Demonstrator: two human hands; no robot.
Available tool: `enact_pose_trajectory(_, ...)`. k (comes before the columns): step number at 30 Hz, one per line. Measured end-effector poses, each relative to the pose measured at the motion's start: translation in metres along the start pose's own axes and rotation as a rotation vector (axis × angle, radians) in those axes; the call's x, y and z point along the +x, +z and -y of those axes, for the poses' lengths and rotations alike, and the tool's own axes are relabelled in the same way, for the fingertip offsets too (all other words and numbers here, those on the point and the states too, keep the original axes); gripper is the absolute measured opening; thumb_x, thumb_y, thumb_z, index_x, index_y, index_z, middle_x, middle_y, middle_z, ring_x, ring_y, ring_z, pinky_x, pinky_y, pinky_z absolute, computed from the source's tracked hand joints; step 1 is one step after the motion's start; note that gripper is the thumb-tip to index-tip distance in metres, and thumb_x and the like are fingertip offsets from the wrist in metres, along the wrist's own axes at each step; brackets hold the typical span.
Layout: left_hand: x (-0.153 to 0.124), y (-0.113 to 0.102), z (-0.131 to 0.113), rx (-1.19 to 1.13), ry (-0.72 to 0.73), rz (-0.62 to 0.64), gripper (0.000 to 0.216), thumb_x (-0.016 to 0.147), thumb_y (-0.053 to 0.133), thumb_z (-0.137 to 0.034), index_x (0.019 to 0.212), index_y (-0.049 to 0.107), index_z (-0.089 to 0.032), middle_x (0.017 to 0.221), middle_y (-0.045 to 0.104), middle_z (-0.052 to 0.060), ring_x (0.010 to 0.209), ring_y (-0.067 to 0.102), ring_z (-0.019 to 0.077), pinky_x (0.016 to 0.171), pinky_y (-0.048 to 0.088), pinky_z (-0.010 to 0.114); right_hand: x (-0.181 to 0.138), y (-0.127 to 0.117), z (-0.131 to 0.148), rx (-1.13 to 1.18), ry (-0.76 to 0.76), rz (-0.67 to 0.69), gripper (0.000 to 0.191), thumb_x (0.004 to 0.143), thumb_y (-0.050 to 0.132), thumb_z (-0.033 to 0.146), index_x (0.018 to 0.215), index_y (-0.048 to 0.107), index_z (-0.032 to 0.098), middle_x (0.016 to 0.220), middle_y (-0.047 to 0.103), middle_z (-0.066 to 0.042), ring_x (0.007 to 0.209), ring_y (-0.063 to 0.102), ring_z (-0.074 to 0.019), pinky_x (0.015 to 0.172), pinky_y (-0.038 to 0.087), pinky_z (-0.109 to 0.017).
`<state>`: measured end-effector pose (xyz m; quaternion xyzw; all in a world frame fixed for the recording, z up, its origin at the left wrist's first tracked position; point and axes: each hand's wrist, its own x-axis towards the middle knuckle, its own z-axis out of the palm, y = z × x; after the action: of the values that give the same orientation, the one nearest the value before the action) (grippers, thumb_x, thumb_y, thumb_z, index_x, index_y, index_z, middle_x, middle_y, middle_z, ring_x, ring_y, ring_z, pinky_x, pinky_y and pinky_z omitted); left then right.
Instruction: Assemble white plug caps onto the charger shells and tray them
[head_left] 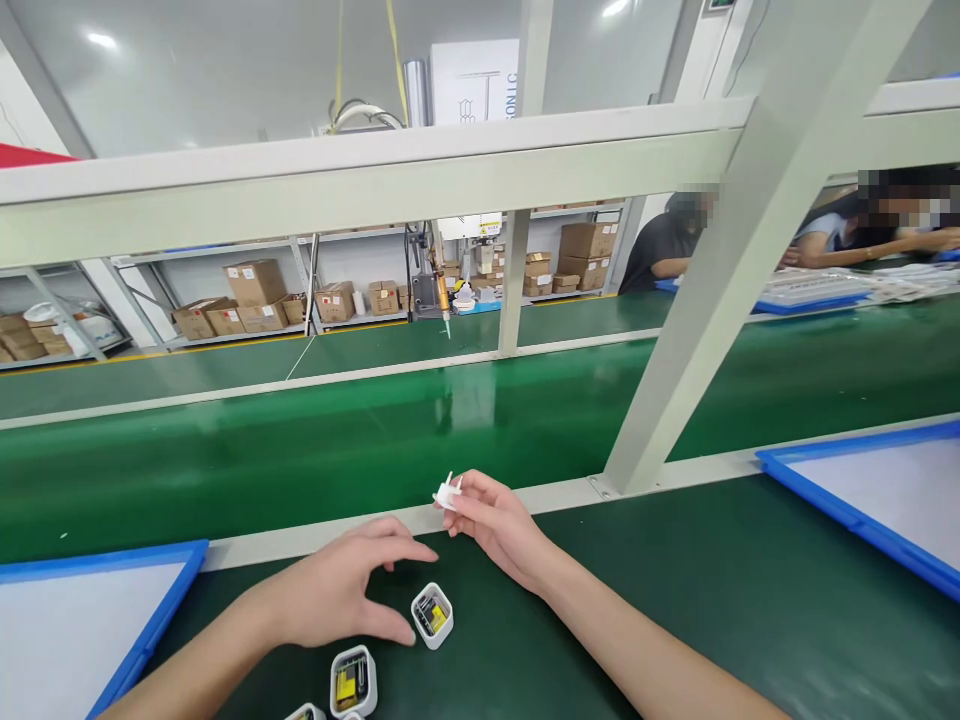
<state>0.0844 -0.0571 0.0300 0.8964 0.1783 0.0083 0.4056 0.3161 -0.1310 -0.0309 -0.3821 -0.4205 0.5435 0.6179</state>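
Between the fingertips of my right hand (491, 525) is a small white plug piece (448, 494) with thin prongs sticking out, held above the bench's far edge. My left hand (341, 585) hovers with thumb and fingers apart, nothing between them. Just right of its thumb a white charger housing (433, 616) lies on the green mat, its open side showing a yellow and black component. A second white housing (353, 682) with similar contents sits nearer me, below the left hand. Part of another housing (306, 712) shows at the bottom edge.
Blue-rimmed trays flank me, one at the left (176, 590) and one at the right (847, 515). A green conveyor belt (300, 445) runs beyond the bench. A slanted metal post (697, 340) rises right of my hands. Co-workers (660, 245) sit across the line.
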Motion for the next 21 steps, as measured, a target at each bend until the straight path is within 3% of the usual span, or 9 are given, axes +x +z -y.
enact_pose_trajectory(3, 0.018, 0.013, 0.001, -0.091, 0.026, 0.06, 0.05, 0.071, 0.087, -0.037, 0.118, 0.072, -0.033, 0.113, 0.062, 0.002, 0.101, 0.058, 0.0215, 0.088, 0.047, 0.032, 0.002, -0.001, 0.001, -0.015, -0.018, -0.024, 0.039, 0.085, 0.079, 0.049, 0.091, 0.056, 0.019, 0.096, 0.07, -0.008, 0.078, 0.063, -0.0167, 0.075, 0.05, -0.031)
enact_pose_trajectory(5, 0.029, 0.022, 0.001, -0.126, 0.002, 0.005, 0.036, 0.07, 0.086, -0.036, 0.104, 0.075, -0.028, 0.103, 0.064, 0.001, 0.094, 0.058, 0.02, 0.082, 0.046, 0.029, 0.002, -0.003, 0.003, -0.061, -0.057, -0.047, 0.037, 0.085, 0.079, 0.05, 0.091, 0.058, 0.019, 0.096, 0.068, -0.007, 0.082, 0.062, -0.0183, 0.076, 0.05, -0.033)
enact_pose_trajectory(9, 0.041, 0.031, 0.009, -0.201, -0.02, -0.151, 0.027, 0.071, 0.083, -0.032, 0.095, 0.072, -0.024, 0.099, 0.064, 0.0, 0.088, 0.057, 0.0175, 0.078, 0.043, 0.027, -0.003, -0.011, 0.016, -0.23, -0.172, -0.082, 0.031, 0.082, 0.084, 0.044, 0.088, 0.065, 0.02, 0.097, 0.062, -0.002, 0.089, 0.057, -0.0183, 0.08, 0.046, -0.03)
enact_pose_trajectory(14, 0.044, 0.04, 0.023, -0.243, 0.015, -0.296, 0.018, 0.075, 0.076, -0.028, 0.088, 0.066, -0.021, 0.093, 0.061, -0.001, 0.085, 0.054, 0.0168, 0.077, 0.042, 0.027, -0.016, -0.007, 0.029, -0.567, -0.203, 0.063, 0.015, 0.09, 0.076, 0.033, 0.091, 0.068, 0.021, 0.099, 0.062, -0.003, 0.092, 0.055, -0.02, 0.083, 0.044, -0.032)
enact_pose_trajectory(17, 0.044, 0.044, 0.028, -0.242, 0.026, -0.313, 0.018, 0.075, 0.076, -0.03, 0.082, 0.062, -0.02, 0.089, 0.058, -0.001, 0.084, 0.053, 0.0168, 0.074, 0.041, 0.027, -0.02, 0.003, 0.025, -0.849, -0.232, 0.169, 0.008, 0.096, 0.068, 0.029, 0.096, 0.065, 0.022, 0.098, 0.061, -0.003, 0.092, 0.054, -0.0204, 0.083, 0.043, -0.034)
enact_pose_trajectory(21, 0.045, 0.044, 0.03, -0.252, 0.012, -0.327, 0.024, 0.074, 0.077, -0.034, 0.077, 0.057, -0.02, 0.085, 0.055, -0.002, 0.081, 0.052, 0.0169, 0.071, 0.039, 0.027, -0.019, 0.012, 0.021, -0.978, -0.251, 0.175, 0.006, 0.099, 0.064, 0.028, 0.097, 0.062, 0.022, 0.097, 0.058, -0.004, 0.093, 0.052, -0.0213, 0.082, 0.042, -0.034)
